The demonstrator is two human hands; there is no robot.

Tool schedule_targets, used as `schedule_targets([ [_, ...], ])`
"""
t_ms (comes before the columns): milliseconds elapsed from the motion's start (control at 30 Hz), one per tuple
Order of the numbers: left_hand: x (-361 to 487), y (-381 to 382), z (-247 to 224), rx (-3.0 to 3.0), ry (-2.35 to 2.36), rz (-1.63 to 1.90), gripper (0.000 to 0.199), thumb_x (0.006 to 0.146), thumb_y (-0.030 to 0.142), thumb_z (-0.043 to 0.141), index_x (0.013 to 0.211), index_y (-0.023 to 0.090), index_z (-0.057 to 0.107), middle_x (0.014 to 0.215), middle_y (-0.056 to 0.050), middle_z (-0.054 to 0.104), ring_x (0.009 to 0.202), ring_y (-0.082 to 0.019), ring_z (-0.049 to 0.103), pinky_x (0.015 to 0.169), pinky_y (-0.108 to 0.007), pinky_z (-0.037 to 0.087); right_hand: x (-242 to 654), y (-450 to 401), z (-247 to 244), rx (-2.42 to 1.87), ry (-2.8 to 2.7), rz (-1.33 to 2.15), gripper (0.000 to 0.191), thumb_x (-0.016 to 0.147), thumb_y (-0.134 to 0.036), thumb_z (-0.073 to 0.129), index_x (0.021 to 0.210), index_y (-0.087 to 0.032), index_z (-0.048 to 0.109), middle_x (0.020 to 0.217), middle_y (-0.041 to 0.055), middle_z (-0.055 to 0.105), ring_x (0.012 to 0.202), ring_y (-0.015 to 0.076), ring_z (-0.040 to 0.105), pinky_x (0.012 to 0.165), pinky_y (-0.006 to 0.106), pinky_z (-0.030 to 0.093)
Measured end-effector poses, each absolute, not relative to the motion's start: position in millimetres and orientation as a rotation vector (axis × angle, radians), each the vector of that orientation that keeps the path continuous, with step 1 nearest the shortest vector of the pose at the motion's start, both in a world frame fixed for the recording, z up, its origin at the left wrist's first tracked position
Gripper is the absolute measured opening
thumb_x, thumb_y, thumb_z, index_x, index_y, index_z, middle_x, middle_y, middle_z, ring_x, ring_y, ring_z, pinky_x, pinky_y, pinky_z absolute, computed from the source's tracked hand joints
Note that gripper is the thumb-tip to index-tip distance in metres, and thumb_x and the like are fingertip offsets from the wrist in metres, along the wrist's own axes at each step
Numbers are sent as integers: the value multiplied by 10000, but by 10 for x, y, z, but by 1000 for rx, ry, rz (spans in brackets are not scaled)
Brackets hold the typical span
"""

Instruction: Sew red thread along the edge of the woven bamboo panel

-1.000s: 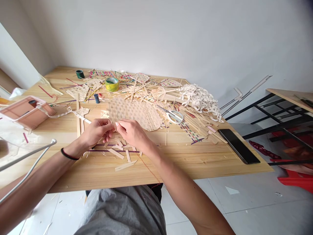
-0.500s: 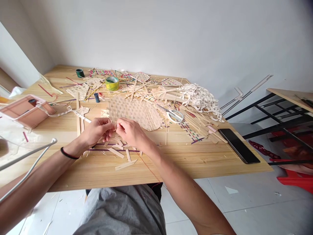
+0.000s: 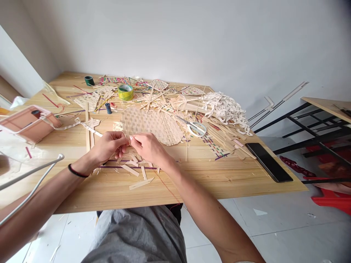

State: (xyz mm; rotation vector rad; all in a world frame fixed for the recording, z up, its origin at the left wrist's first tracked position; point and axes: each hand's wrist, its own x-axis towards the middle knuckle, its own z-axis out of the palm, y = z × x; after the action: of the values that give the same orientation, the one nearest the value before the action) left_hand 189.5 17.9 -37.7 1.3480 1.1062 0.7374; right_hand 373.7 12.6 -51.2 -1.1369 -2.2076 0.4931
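Observation:
My left hand [image 3: 112, 146] and my right hand [image 3: 145, 146] meet with pinched fingers at the near left edge of a pale woven mat [image 3: 153, 126]. What sits between the fingertips is too small to make out. A thin red thread [image 3: 168, 186] runs from near my right hand over the table's front edge. Short pale strips [image 3: 131, 170] lie just below both hands. Behind my left hand, a white ribbon [image 3: 91, 129] reaches toward the wrist. White-handled scissors [image 3: 196, 129] rest by the mat's right end.
A pink basket [image 3: 30, 124] stands at the left of the wooden table [image 3: 219, 182]. Yellow tape [image 3: 125, 92], a blue spool [image 3: 108, 108], a green spool [image 3: 89, 80] and a heap of white ribbon [image 3: 225, 109] lie farther back. A black phone [image 3: 269, 162] is at the right.
The fingers of my right hand have turned slightly and shifted a little at the pinch. My left hand stays nearly in place. The view has moved very slightly.

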Motion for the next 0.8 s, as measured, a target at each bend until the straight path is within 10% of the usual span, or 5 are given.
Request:
schedule_targets([
  [800, 1918, 138, -316, 1432, 1070, 734, 301, 779, 398, 732, 640, 171, 591, 548, 3, 618, 426, -124, 563, 403, -224, 441, 3771, 98, -488, -1099, -2076, 580, 65, 933, -179, 502, 877, -198, 475, 841, 2, 583, 700, 132, 472, 665, 266, 328],
])
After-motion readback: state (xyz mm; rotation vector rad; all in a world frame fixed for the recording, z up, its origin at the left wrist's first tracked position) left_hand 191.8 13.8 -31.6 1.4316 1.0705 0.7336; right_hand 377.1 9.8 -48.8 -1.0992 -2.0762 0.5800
